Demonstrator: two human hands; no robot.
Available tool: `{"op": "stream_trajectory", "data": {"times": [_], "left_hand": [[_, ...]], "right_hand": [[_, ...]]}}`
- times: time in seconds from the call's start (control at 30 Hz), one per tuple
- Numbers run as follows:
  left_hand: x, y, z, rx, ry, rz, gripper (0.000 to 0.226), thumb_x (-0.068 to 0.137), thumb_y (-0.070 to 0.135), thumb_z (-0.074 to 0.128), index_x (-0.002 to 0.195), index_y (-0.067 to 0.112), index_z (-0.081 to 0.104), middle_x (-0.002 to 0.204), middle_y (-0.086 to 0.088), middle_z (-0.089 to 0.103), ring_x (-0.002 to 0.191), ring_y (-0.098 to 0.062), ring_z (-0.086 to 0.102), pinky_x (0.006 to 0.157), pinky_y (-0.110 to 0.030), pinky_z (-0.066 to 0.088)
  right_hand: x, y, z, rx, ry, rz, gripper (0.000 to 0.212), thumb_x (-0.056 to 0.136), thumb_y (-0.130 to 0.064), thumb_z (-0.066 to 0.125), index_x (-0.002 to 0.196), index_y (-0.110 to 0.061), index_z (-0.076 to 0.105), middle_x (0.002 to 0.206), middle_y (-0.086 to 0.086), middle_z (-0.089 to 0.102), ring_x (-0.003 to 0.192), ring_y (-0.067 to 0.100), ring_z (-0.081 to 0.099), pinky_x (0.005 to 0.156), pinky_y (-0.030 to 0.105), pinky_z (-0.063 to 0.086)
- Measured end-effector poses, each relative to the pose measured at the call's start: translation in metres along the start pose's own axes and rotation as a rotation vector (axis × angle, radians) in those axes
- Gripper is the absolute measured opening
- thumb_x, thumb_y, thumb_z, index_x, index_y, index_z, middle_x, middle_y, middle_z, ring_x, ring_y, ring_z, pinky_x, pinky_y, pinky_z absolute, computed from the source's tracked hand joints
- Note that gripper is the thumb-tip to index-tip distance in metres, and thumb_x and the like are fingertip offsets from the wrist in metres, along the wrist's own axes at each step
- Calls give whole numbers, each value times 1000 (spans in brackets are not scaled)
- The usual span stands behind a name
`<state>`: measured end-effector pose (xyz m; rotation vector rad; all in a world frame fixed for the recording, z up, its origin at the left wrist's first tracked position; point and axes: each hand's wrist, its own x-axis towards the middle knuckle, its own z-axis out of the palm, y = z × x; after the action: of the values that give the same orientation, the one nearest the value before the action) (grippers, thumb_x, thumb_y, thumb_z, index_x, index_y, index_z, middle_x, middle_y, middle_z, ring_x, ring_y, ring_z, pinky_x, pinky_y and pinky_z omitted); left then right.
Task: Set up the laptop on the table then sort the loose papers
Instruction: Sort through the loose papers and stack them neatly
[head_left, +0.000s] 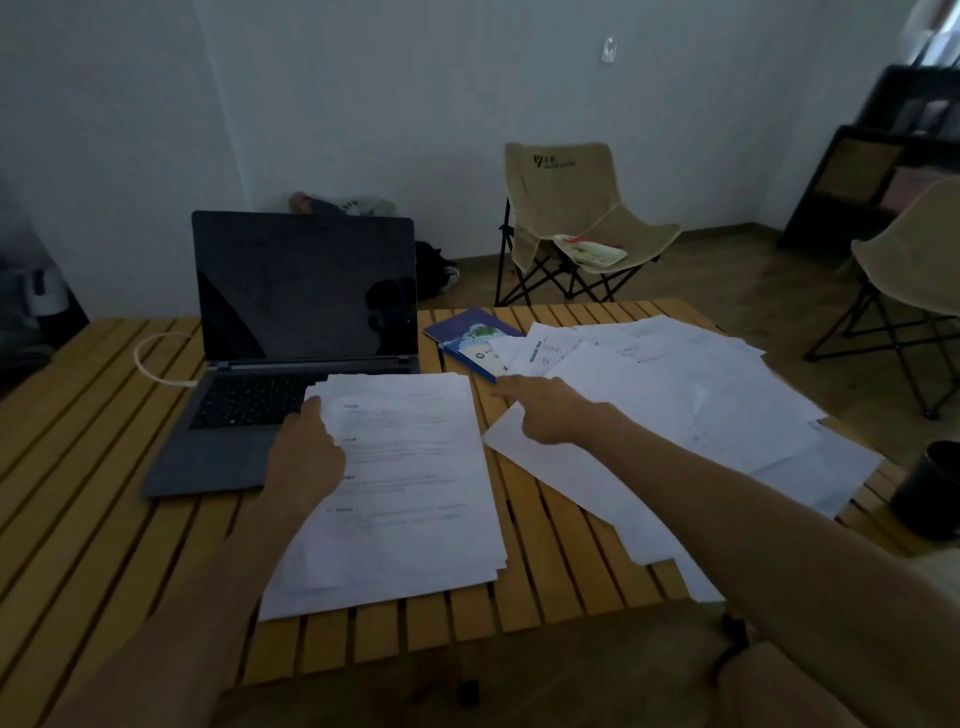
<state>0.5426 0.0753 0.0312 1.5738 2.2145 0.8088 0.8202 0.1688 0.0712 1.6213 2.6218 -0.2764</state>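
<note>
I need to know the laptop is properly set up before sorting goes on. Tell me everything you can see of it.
The laptop is dark grey, open, its screen upright and black. It sits on the slatted wooden table, at the left. A white cable loops at its left side. The paper stack overlaps its right front corner, and the left hand rests there.

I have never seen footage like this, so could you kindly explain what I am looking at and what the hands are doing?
There is no machine: one camera worn on a person's head looks down at their two bare hands. On the slatted wooden table stands an open laptop, screen dark. The left hand rests on the edge of a neat stack of papers overlapping the laptop. The right hand reaches over scattered loose sheets, palm down. A blue booklet and a dark mug also lie there.
</note>
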Motion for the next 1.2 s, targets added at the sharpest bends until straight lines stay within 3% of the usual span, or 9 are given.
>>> {"op": "stream_trajectory", "data": {"times": [0.1, 0.27, 0.47, 0.73, 0.87, 0.97, 1.03, 1.1, 1.2], "left_hand": [[3, -9, 2, 56, 1, 7, 55, 95, 2, 49, 146, 2, 30, 127, -28, 46, 110, -40, 50, 89, -39, 40], [-3, -11, 7, 377, 83, -49, 41, 91, 13, 51, 129, 9, 38, 120, -18, 42, 106, -33, 47, 91, -42, 37], [-10, 6, 14, 363, 79, -9, 41, 91, 16, 50, 130, 11, 40, 120, -14, 41, 108, -30, 46, 91, -39, 37], [-18, 4, 19, 321, 66, 9, 42, 95, 19, 45, 135, 12, 39, 134, -13, 37, 118, -29, 41, 100, -42, 31], [-18, 5, 18, 315, 58, 11, 43, 95, 22, 46, 136, 12, 39, 135, -13, 37, 119, -30, 41, 102, -42, 30], [-18, 7, 18, 312, 51, 16, 45, 96, 25, 47, 138, 13, 39, 138, -14, 36, 121, -31, 41, 104, -42, 30], [-15, 6, 18, 264, 43, 24, 47, 97, 26, 49, 141, 15, 38, 141, -14, 35, 124, -31, 41, 106, -43, 30], [-12, 5, 18, 116, 33, 31, 47, 96, 27, 53, 140, 16, 42, 141, -15, 37, 124, -32, 45, 108, -44, 32], [-6, 7, 16, -184, 16, 10, 41, 97, 28, 56, 134, 13, 50, 137, -15, 47, 116, -31, 53, 104, -40, 41]], "right_hand": [[22, -5, 6, -296, -148, -13, 43, 90, -10, 55, 131, -19, 49, 135, 9, 50, 121, 28, 50, 100, 39, 37], [24, 4, 14, -368, -95, -60, 17, 92, -14, 59, 109, -17, 57, 122, 9, 55, 104, 25, 57, 83, 31, 45], [10, 25, 21, -214, -121, -17, 58, 87, -14, 65, 138, -27, 42, 147, 2, 38, 124, 27, 51, 98, 40, 50], [12, 22, 19, -358, -55, -93, 48, 89, -16, 66, 132, -20, 44, 141, 7, 39, 119, 29, 55, 89, 34, 49], [2, 32, 21, -344, 61, -81, 24, 94, -21, 63, 116, -22, 55, 130, 6, 42, 114, 25, 56, 84, 32, 51], [-10, 26, 10, -257, 162, -55, 19, 101, -23, 51, 119, -25, 56, 125, 6, 59, 105, 20, 62, 83, 31, 54], [-21, 17, -9, -52, 360, -42, 20, 102, -19, 48, 118, -25, 58, 112, 7, 67, 91, 18, 65, 77, 37, 58], [-38, 9, -35, 276, 615, -91, 29, 92, 4, 52, 110, -16, 63, 98, -2, 66, 80, 11, 62, 70, 41, 58], [-78, -2, -68, 565, 938, -275, 45, 77, 25, 52, 105, -9, 64, 103, -23, 56, 90, -4, 58, 69, 25, 54]]}}
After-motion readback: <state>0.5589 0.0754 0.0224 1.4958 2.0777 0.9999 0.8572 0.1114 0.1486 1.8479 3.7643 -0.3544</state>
